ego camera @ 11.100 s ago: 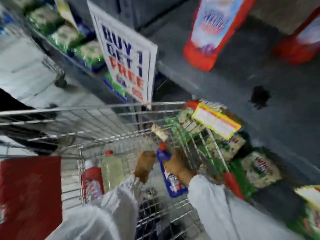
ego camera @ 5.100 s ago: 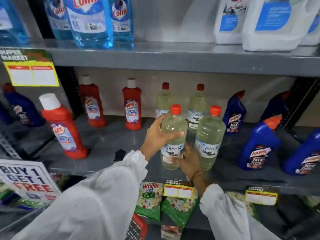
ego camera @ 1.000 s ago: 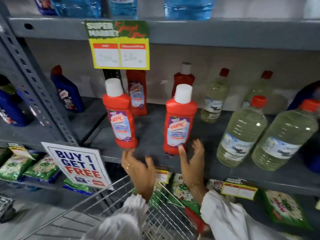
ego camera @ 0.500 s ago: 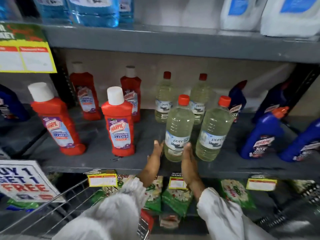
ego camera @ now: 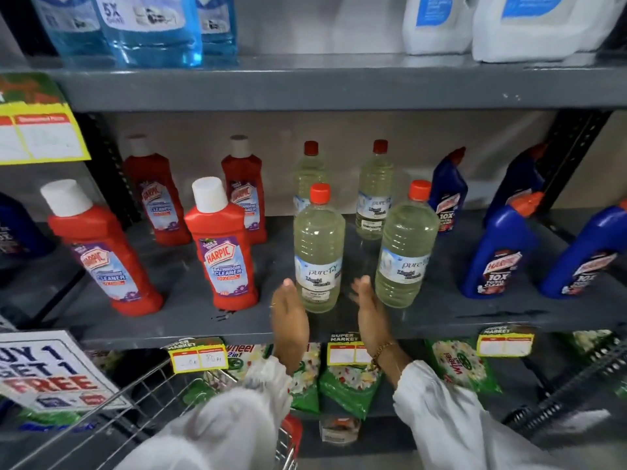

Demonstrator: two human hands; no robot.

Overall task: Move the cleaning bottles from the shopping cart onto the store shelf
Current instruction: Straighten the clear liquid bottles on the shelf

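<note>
On the grey middle shelf (ego camera: 190,300) stand red Harpic bottles with white caps (ego camera: 222,245), pale clear bleach bottles with red caps, and blue Harpic bottles (ego camera: 498,245) to the right. My left hand (ego camera: 288,313) and my right hand (ego camera: 371,310) flank the front-left bleach bottle (ego camera: 318,249), palms facing each other. Both are empty with fingers apart, and neither grips the bottle. A second front bleach bottle (ego camera: 405,245) stands just right of my right hand. The wire shopping cart (ego camera: 163,391) shows at the lower left.
A top shelf carries blue liquid bottles (ego camera: 149,25) and white jugs (ego camera: 529,25). A "Buy 1 Get 1 Free" sign (ego camera: 51,371) hangs at the lower left. Green detergent packs (ego camera: 349,381) lie on the lower shelf. Yellow price tags (ego camera: 198,356) line the shelf edge.
My view shifted right from the red bottles to the bleach bottles. Both hands moved from the red bottle to either side of the front-left bleach bottle, and now sit slightly apart from it.
</note>
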